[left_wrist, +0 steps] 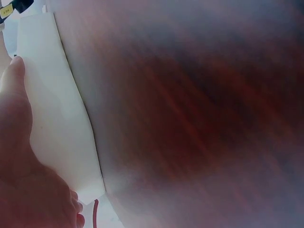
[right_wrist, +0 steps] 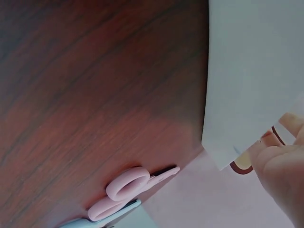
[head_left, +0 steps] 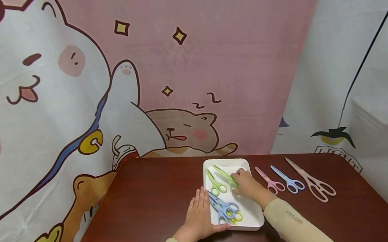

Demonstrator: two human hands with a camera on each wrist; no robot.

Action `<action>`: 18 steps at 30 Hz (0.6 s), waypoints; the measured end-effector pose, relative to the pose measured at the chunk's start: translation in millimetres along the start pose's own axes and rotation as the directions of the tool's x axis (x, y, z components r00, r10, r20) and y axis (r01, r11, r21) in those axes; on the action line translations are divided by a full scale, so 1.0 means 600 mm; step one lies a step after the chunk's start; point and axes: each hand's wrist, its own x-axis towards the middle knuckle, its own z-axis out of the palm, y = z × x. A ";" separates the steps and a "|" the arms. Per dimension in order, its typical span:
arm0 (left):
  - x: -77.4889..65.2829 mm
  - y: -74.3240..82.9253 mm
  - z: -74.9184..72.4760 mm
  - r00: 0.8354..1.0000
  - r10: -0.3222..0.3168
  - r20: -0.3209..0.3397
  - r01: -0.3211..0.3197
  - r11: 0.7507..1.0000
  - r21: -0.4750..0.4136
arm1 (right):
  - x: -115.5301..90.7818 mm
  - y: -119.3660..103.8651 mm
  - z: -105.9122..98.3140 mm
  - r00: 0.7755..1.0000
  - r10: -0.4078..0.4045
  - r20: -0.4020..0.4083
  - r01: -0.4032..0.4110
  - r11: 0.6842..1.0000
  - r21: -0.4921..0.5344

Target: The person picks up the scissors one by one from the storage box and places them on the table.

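Observation:
A white tray (head_left: 254,212) holds several pairs of scissors. The right hand (head_left: 246,183) reaches over its right side, curled fingers pinching green scissors (head_left: 222,172) by the handles; the blades point up and left. Another pair of green scissors (head_left: 214,182) lies just left. Blue scissors (head_left: 224,206) overlap in the tray's near part, partly covering yellow handles (head_left: 238,217). The left hand (head_left: 198,214) rests at the tray's near left corner, fingers straight along the left side and thumb along the front wall. In the left wrist view this hand (left_wrist: 28,152) touches the white wall (left_wrist: 61,104).
Right of the tray, pink scissors (head_left: 270,181), light blue scissors (head_left: 288,179) and larger pale pink scissors (head_left: 311,180) lie in a row on the dark wooden table (head_left: 146,209). A cartoon-printed curtain (head_left: 238,75) hangs behind the table's far edge.

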 end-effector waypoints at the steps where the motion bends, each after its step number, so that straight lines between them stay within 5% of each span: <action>1: 0.000 0.000 0.000 1.000 0.000 -0.001 0.000 1.000 0.000 | -0.001 -0.001 -0.002 1.000 -0.006 -0.011 0.006 1.000 0.004; 18: 0.002 0.002 -0.008 1.000 -0.005 0.019 0.005 1.000 -0.013 | -0.015 0.010 -0.028 0.992 -0.021 -0.123 0.022 1.000 0.011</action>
